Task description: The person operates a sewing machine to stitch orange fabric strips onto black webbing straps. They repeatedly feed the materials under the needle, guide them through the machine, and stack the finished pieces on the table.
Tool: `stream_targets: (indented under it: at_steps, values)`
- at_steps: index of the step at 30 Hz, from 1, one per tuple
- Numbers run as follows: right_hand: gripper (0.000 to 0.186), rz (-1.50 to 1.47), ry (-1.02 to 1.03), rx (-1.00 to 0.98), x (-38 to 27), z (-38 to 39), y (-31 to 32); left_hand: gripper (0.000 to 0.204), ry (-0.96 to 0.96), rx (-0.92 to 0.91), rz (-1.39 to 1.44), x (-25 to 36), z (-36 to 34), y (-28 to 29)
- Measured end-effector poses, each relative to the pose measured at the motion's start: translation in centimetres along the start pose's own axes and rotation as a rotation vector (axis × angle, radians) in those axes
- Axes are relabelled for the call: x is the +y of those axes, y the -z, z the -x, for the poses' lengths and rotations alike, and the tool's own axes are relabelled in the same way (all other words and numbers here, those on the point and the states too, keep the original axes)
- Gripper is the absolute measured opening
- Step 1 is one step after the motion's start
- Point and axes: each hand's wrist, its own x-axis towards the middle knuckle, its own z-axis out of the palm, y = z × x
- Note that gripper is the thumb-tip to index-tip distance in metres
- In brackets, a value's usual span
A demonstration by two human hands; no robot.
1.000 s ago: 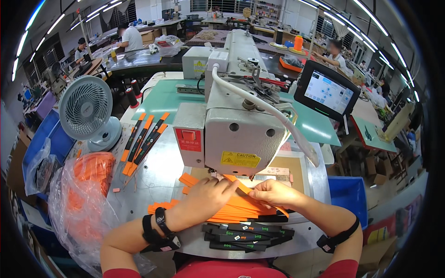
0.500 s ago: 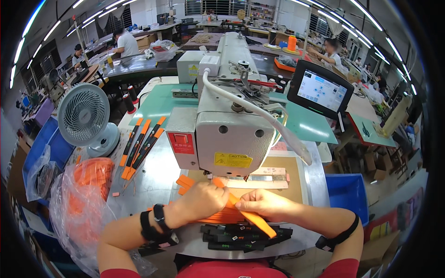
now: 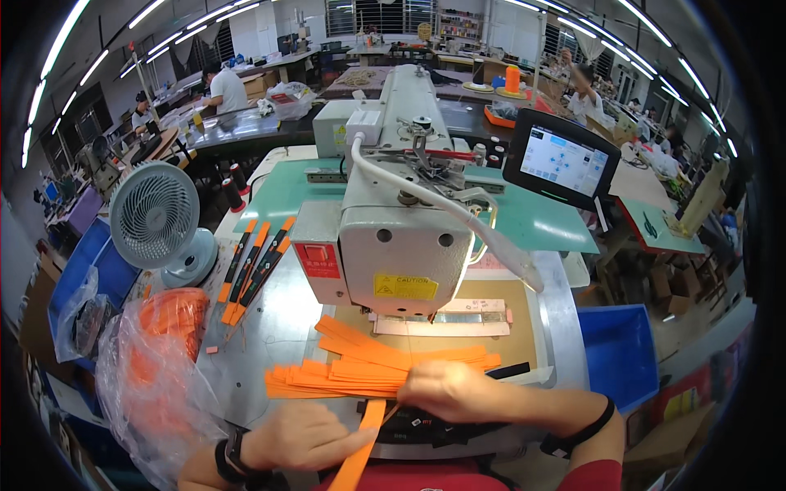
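Observation:
My left hand (image 3: 311, 434) is low in the view, closed on a long orange strap (image 3: 352, 465) that hangs toward me. My right hand (image 3: 446, 385) is pinched on the same strap, above and right of the left hand; its fingertips are partly hidden. A fanned pile of orange straps (image 3: 319, 378) lies just beyond my hands. Dark printed strips (image 3: 417, 434) lie below the right hand, partly covered by it. The sewing machine head (image 3: 393, 254) stands above the pile, with a pale clamp plate (image 3: 442, 327) beneath it.
A fan (image 3: 154, 217), bagged orange material (image 3: 151, 352) and several orange-and-black strips (image 3: 254, 270) are at left. A blue bin (image 3: 618, 356) is at right, below a touchscreen (image 3: 561, 164). Other people (image 3: 229, 90) work at benches in the background.
Both hands have come down toward me from the machine, drawing an orange strap out of the pile. The left hand moved furthest, down and leftward.

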Motion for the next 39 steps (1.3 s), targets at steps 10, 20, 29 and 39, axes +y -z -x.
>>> stream_targets:
  at_steps: [10, 20, 29, 39]
  values:
    - [0.008, 0.042, -0.192, 0.524, 2.8, -1.0, 4.6, 0.017, 0.750, 0.520, 0.415, -2.2, -2.5, -3.7]
    - [0.006, -0.118, -0.373, 0.651, 4.2, -1.7, 2.9, 0.020, 0.902, 0.635, 0.597, -3.2, -2.1, -6.6]
    - [0.018, 0.080, -0.261, 0.292, 5.6, 0.6, 1.7, 0.034, 1.082, 0.791, 1.023, -2.2, -1.5, -6.9]
    - [0.022, -0.823, -0.686, 0.050, 1.6, 0.3, -0.3, 0.029, 1.236, 0.650, 1.276, -0.7, -1.5, -9.2]
